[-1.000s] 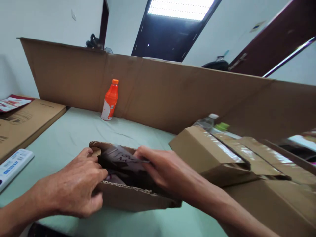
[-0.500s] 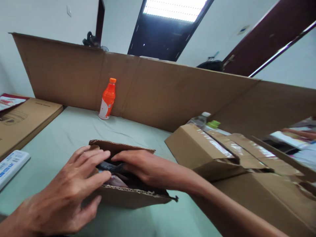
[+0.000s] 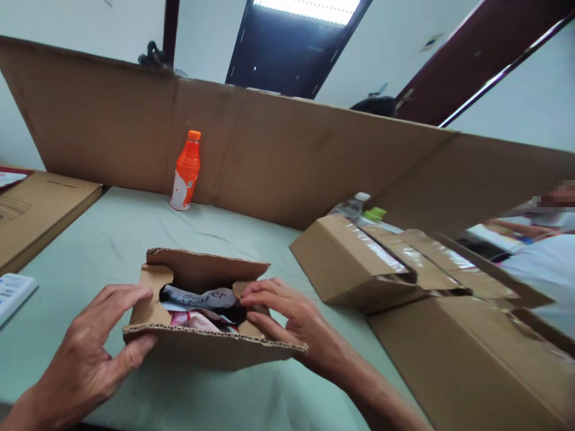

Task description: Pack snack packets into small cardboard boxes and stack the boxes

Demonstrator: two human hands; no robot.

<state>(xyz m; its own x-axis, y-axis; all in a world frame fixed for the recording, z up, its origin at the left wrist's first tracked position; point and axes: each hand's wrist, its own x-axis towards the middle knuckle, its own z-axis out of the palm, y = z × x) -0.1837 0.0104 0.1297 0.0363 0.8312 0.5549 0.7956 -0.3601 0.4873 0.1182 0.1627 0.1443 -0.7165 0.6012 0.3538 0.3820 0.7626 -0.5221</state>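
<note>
A small open cardboard box (image 3: 211,350) sits on the pale green table (image 3: 112,239) in front of me. Inside it lies a dark packet with white lettering (image 3: 202,297) over something pink. My left hand (image 3: 96,347) touches the box's left side, thumb on the near flap and fingers spread by the left flap. My right hand (image 3: 287,317) rests at the box's right inner edge, fingertips on the small right flap beside the packet.
An orange bottle (image 3: 185,172) stands against a long upright cardboard sheet (image 3: 314,161) at the back. Larger taped cardboard boxes (image 3: 404,269) crowd the right side. A flat carton (image 3: 36,209) and a white item (image 3: 11,290) lie at left. Another person's arm shows far right.
Both hands have drawn out of the box's opening to its sides. The dark packet now lies inside, uncovered, and the flaps stand open.
</note>
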